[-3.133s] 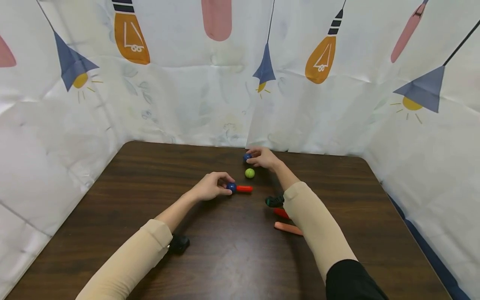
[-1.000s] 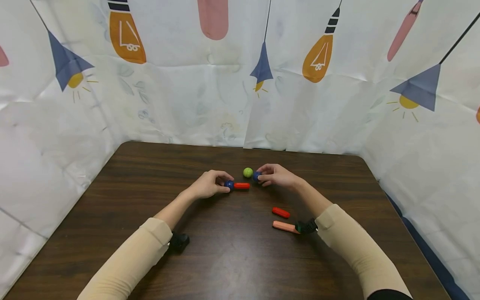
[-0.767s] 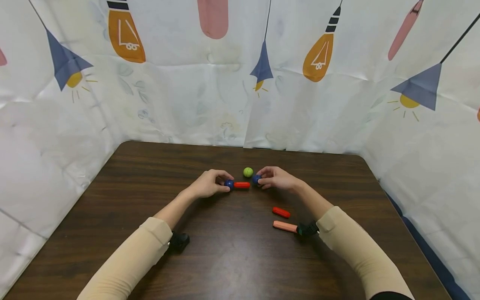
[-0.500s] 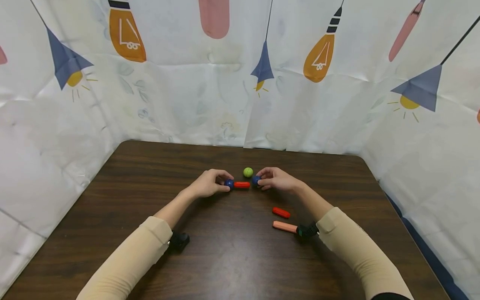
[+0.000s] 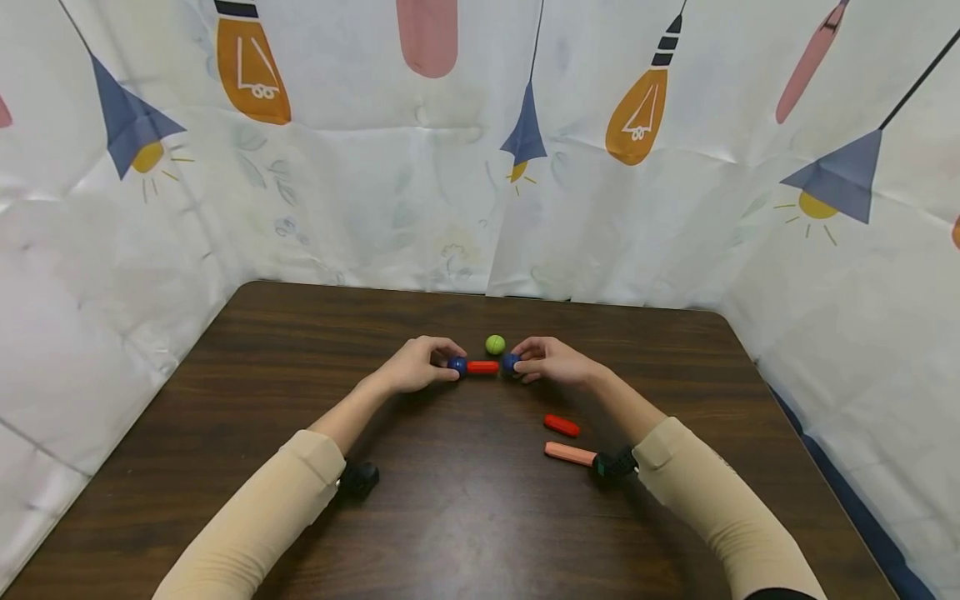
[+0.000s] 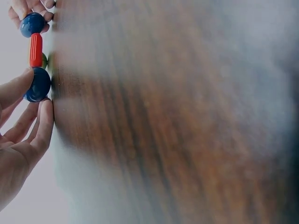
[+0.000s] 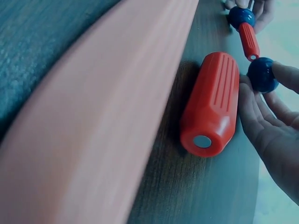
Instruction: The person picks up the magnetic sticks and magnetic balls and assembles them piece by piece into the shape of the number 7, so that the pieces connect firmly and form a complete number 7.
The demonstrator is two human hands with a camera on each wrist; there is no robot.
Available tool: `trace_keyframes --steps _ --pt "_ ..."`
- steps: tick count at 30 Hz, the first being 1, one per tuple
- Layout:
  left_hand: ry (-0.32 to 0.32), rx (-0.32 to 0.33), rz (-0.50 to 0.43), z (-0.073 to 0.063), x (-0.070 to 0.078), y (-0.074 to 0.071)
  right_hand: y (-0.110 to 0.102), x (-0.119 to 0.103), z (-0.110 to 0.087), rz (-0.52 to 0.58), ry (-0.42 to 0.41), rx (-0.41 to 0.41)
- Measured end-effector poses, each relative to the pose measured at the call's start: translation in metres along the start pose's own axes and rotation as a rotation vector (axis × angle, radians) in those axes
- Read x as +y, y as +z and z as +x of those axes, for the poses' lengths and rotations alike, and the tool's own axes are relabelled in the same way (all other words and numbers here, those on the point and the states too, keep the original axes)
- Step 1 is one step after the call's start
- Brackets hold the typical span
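Peach rod [image 7: 98, 112]: blurred and cropped in the right wrist view, one end hidden in the head view by the black wrist camera [image 5: 617, 462]. Green ball [image 6: 45, 60]: mostly hidden behind the red rod [image 6: 36, 49] in the left wrist view. Right blue ball [image 5: 509, 363]: partly covered by the right hand [image 5: 557, 361], rod contact perhaps too small to tell.

Two hands [image 5: 414, 367] [image 5: 558, 362] are showing over one worktop [image 5: 450, 517], along with two cream sleeves [image 5: 255, 517] [image 5: 712, 492] and two black wrist devices [image 5: 362, 480] [image 5: 617, 462]. Two blue balls [image 6: 38, 85] [image 6: 32, 24] and one green ball [image 5: 495, 344] are making up three balls in all, while two red rods [image 7: 209, 102] [image 7: 249, 41] and one peach rod [image 5: 568, 453] are making three rods. Behind, the sheeting [image 5: 360, 208] is displaying three blue lamps [image 5: 129, 117] [image 5: 527, 129] [image 5: 843, 175], two orange bulbs [image 5: 252, 71] [image 5: 637, 117] and three pink shapes [image 5: 427, 37] [image 5: 810, 65] [image 5: 3, 113], and one orange sliver [image 5: 957, 233] is peeking in at the right edge.
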State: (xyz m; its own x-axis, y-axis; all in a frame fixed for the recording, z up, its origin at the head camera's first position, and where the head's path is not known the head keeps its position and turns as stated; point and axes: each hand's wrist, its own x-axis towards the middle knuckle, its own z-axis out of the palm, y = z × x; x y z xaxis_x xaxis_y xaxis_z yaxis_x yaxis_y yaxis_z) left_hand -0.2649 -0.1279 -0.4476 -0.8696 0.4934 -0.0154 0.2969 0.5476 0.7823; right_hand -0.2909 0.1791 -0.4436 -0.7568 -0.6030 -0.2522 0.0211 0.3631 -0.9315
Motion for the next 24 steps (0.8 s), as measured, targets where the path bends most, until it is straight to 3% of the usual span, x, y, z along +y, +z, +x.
trace_keyframes --steps 24 --pt "0.007 0.003 0.010 0.0034 0.0035 -0.0007 0.0040 -0.0015 0.0027 -0.049 0.026 0.028"
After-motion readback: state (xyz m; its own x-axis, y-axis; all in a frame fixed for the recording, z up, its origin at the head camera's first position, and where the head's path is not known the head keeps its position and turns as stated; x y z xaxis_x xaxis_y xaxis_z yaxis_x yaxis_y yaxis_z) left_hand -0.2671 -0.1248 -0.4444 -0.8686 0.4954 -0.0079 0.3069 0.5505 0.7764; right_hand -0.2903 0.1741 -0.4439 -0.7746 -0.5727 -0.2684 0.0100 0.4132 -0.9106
